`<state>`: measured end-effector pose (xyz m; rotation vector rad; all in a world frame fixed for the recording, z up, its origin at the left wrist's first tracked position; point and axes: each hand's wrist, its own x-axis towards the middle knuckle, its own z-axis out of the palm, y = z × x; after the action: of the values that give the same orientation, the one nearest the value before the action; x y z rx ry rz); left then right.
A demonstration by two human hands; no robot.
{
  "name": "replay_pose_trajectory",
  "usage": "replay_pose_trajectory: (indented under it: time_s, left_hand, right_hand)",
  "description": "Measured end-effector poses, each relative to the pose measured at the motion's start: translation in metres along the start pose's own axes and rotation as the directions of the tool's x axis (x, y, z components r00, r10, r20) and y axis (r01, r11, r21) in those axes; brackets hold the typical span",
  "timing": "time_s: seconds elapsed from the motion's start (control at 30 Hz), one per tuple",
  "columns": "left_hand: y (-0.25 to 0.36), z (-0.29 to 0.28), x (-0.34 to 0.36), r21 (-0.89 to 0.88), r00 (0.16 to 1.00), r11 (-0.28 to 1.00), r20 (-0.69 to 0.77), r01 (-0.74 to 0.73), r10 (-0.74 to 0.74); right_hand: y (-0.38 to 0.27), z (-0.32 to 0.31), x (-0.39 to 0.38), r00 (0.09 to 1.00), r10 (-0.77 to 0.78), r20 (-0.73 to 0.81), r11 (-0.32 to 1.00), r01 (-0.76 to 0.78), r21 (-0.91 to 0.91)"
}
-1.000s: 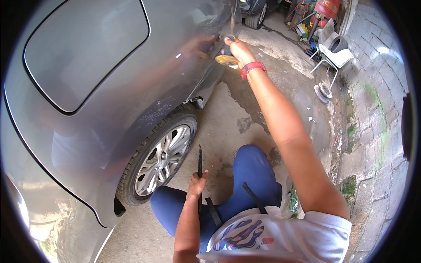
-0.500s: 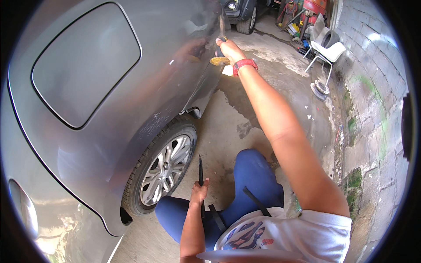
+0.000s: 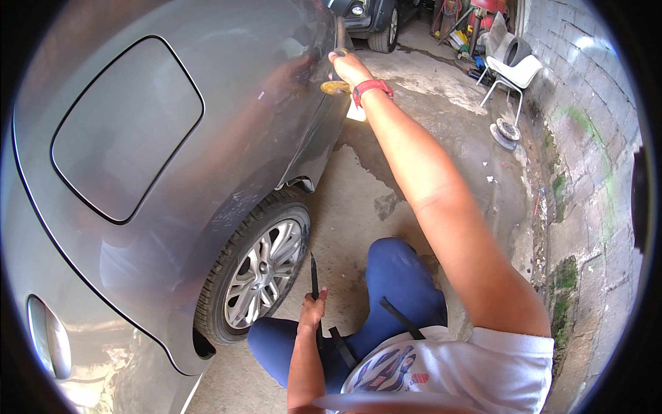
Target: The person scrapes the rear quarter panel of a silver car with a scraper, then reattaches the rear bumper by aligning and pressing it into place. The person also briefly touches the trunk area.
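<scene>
My right hand point(image 3: 350, 67) is closed at the end of my outstretched arm, beside the dark grey car's side panel point(image 3: 227, 138). It grips a tool with a yellow rounded end point(image 3: 335, 87) below the hand and a narrow metal shaft point(image 3: 340, 33) above; its exact kind is not clear. A red wristband point(image 3: 372, 88) circles that wrist. Low by my knee, my left hand point(image 3: 313, 309) is wrapped around a slim black bar point(image 3: 314, 274) with a pointed tip, held upright. Close to the left hand is the rear wheel point(image 3: 265, 272). Whether the shaft touches the car cannot be told.
The fuel flap point(image 3: 131, 131) is closed. A brick wall point(image 3: 586, 145) runs along the right. Toward the back stand a white chair point(image 3: 516, 72), discs on the floor point(image 3: 505, 133), red equipment point(image 3: 488, 7) and another vehicle point(image 3: 369, 21). The concrete floor point(image 3: 345, 214) has damp patches.
The view has shifted slightly, so the car panel sits lower. My right hand and its tool have moved a little left and up in the picture. Both grips look the same.
</scene>
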<state>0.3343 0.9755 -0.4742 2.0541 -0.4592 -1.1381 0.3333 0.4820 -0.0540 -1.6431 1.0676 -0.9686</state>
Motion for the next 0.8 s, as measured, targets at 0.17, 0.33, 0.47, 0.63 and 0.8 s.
replay_pose_trajectory:
  time_s: [0.17,0.33,0.47,0.63,0.8]
  left_hand:
    - [0.005,-0.003,-0.004,-0.023,0.998,0.998,0.026,0.053,-0.052]
    - [0.003,-0.001,0.0,0.013,1.0,1.0,0.025,0.013,-0.013]
    - [-0.001,0.002,0.007,0.056,0.999,0.998,0.016,0.032,-0.033]
    - [0.003,0.004,0.009,0.087,0.999,0.996,0.019,0.03,-0.031]
    - [0.011,0.002,0.003,0.08,0.995,0.994,0.064,0.071,-0.077]
  right_hand:
    - [-0.006,0.0,-0.005,0.998,-0.059,0.011,0.997,0.06,-0.056]
    - [-0.01,0.006,-0.022,0.998,-0.06,0.011,0.991,0.058,0.124]
    - [-0.013,0.004,-0.037,0.996,-0.088,0.011,0.994,0.087,0.059]
    - [-0.018,0.007,-0.06,0.97,-0.134,0.202,0.991,0.13,0.034]
    - [-0.028,0.014,-0.07,0.979,-0.205,0.0,0.973,0.204,0.107]
